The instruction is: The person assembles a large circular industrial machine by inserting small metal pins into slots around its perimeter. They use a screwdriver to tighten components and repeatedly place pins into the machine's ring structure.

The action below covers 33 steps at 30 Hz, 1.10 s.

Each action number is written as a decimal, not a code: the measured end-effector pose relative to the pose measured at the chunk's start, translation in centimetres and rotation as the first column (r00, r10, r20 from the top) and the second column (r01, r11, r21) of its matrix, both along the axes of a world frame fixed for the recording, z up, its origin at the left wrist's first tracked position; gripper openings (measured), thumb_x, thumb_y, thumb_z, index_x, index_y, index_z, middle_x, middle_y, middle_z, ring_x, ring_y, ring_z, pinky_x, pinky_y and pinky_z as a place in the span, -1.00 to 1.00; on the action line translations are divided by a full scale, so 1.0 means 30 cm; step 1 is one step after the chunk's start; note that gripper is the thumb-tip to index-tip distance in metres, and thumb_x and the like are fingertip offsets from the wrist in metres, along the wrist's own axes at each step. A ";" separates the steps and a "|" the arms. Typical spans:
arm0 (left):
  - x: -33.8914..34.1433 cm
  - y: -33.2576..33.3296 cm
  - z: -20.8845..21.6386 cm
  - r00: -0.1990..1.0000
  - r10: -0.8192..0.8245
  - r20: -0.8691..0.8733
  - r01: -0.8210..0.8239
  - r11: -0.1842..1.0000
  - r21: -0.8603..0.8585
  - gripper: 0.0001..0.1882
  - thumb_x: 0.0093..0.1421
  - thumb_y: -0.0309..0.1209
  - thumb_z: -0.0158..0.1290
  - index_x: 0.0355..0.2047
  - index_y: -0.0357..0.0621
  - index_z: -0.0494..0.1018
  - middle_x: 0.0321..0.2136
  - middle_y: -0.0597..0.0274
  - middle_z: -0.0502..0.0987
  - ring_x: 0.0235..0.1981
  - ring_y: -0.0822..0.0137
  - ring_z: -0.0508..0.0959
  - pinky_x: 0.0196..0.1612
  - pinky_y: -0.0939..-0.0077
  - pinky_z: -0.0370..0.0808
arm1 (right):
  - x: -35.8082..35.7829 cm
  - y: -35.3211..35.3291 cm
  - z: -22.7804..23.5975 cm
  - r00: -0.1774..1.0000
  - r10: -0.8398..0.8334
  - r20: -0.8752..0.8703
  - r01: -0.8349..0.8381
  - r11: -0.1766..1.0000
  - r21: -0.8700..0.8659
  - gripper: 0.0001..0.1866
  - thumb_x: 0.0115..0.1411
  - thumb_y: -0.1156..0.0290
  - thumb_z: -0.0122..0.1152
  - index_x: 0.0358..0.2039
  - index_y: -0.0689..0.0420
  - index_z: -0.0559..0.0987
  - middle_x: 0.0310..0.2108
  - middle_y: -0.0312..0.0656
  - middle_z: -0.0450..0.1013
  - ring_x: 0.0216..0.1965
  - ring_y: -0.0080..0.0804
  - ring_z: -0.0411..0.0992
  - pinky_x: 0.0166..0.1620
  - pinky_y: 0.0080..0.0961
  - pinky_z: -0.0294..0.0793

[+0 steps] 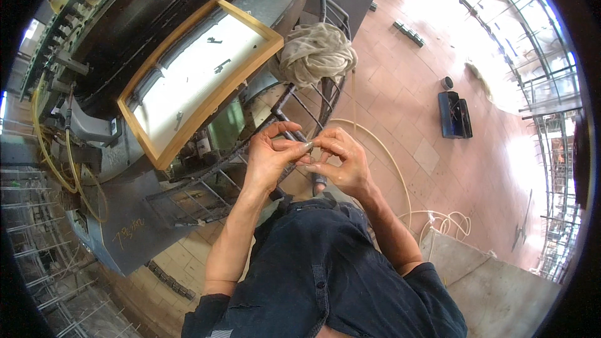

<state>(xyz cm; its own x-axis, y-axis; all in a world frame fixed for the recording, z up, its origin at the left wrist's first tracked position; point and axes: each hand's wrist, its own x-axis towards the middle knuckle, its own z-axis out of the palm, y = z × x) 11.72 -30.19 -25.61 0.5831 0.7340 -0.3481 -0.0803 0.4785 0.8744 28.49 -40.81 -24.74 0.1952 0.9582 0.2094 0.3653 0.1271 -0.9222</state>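
Observation:
My left hand (273,158) and my right hand (343,161) meet in front of my body, with thumbs and fingertips pinched close together. Something small and greyish seems to sit between the fingertips; its kind cannot be made out. Ahead and to the left, a wood-framed panel with a bright white surface (203,72) stands tilted. Several small dark metal pieces (222,66) lie on it. Beyond the hands, a bundled pale grey cloth (316,54) rests on a dark metal frame (303,107).
A dark machine with a curved metal top (275,1) stands behind the panel. At my right, a pale hose (395,169) loops across the tiled floor (426,81). A black bin (454,115) sits farther right. Wire racks (554,81) line the far right, and a grey slab (482,281) lies lower right.

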 end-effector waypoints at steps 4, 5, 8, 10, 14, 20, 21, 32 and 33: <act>-0.001 0.003 0.002 1.000 0.000 0.001 0.000 1.000 0.006 -0.63 0.22 -0.63 0.25 0.01 -0.36 0.43 -0.41 -0.01 0.72 -0.46 0.35 0.71 -0.37 0.54 0.67 | 0.006 0.001 -0.005 1.000 0.014 0.007 -0.014 1.000 -0.024 -0.62 0.01 0.39 0.61 -0.17 0.17 0.69 -0.12 -0.19 0.50 -0.44 -0.57 0.46 -0.29 -0.53 0.50; -0.001 0.003 0.003 1.000 -0.001 0.004 0.001 1.000 0.010 -0.64 0.22 -0.63 0.24 0.01 -0.36 0.44 -0.42 -0.01 0.72 -0.46 0.35 0.71 -0.37 0.54 0.67 | 0.007 0.001 -0.007 1.000 0.017 0.013 -0.017 1.000 -0.015 -0.62 0.00 0.39 0.61 -0.16 0.17 0.69 -0.11 -0.19 0.51 -0.44 -0.57 0.46 -0.29 -0.53 0.50; 0.000 0.001 0.004 1.000 0.011 0.015 -0.011 1.000 -0.008 -0.64 0.20 -0.64 0.26 -0.01 -0.35 0.45 -0.42 0.00 0.72 -0.46 0.36 0.71 -0.36 0.56 0.66 | 0.009 0.004 -0.010 0.999 0.022 0.038 -0.022 1.000 0.011 -0.60 0.00 0.42 0.61 -0.13 0.16 0.68 -0.11 -0.19 0.51 -0.44 -0.56 0.46 -0.28 -0.52 0.51; 0.001 0.001 0.005 1.000 0.000 0.005 0.000 1.000 0.005 -0.63 0.18 -0.60 0.31 -0.02 -0.32 0.48 -0.42 0.03 0.73 -0.46 0.38 0.71 -0.35 0.55 0.63 | 0.010 0.005 -0.010 0.998 0.024 0.060 -0.025 0.999 0.022 -0.59 -0.01 0.44 0.61 -0.11 0.16 0.68 -0.10 -0.19 0.51 -0.43 -0.55 0.46 -0.28 -0.52 0.51; 0.006 0.001 0.004 1.000 -0.018 0.002 0.018 0.999 0.031 -0.61 0.14 -0.60 0.36 -0.03 -0.29 0.51 -0.42 0.04 0.73 -0.46 0.38 0.71 -0.34 0.54 0.62 | 0.012 0.006 -0.010 0.998 0.034 0.050 -0.037 0.998 0.048 -0.56 -0.02 0.46 0.60 -0.08 0.15 0.68 -0.10 -0.19 0.52 -0.41 -0.52 0.45 -0.27 -0.51 0.51; 0.008 0.003 0.007 1.000 -0.020 0.002 0.020 1.000 0.020 -0.61 0.13 -0.61 0.36 -0.04 -0.29 0.52 -0.42 0.05 0.73 -0.46 0.38 0.72 -0.34 0.54 0.62 | 0.015 0.009 -0.008 0.998 0.044 0.047 -0.046 0.998 0.047 -0.55 -0.01 0.45 0.60 -0.07 0.14 0.68 -0.10 -0.19 0.52 -0.39 -0.49 0.44 -0.27 -0.51 0.51; 0.009 0.004 0.008 1.000 -0.020 0.013 0.020 1.000 0.018 -0.61 0.13 -0.61 0.35 -0.04 -0.29 0.51 -0.42 0.04 0.73 -0.45 0.38 0.72 -0.32 0.54 0.63 | 0.015 0.010 -0.007 0.998 0.046 0.052 -0.048 0.998 0.044 -0.55 -0.01 0.44 0.60 -0.07 0.14 0.68 -0.10 -0.19 0.52 -0.38 -0.49 0.44 -0.27 -0.51 0.51; 0.005 0.010 -0.001 0.999 -0.006 0.033 0.006 1.000 0.023 -0.63 0.13 -0.58 0.36 -0.06 -0.29 0.53 -0.43 0.06 0.73 -0.46 0.38 0.71 -0.32 0.52 0.63 | 0.023 0.014 -0.036 0.999 0.041 0.027 -0.042 0.998 0.040 -0.52 -0.05 0.47 0.59 -0.06 0.15 0.67 -0.10 -0.17 0.53 -0.35 -0.48 0.47 -0.24 -0.51 0.52; 0.006 0.005 -0.007 0.999 -0.032 0.014 0.032 0.999 0.003 -0.63 0.13 -0.57 0.36 -0.05 -0.29 0.54 -0.42 0.06 0.73 -0.45 0.37 0.71 -0.32 0.51 0.63 | 0.025 0.011 -0.041 0.999 0.038 0.030 -0.039 0.998 0.055 -0.52 -0.05 0.48 0.59 -0.06 0.15 0.67 -0.10 -0.17 0.53 -0.33 -0.48 0.47 -0.23 -0.51 0.52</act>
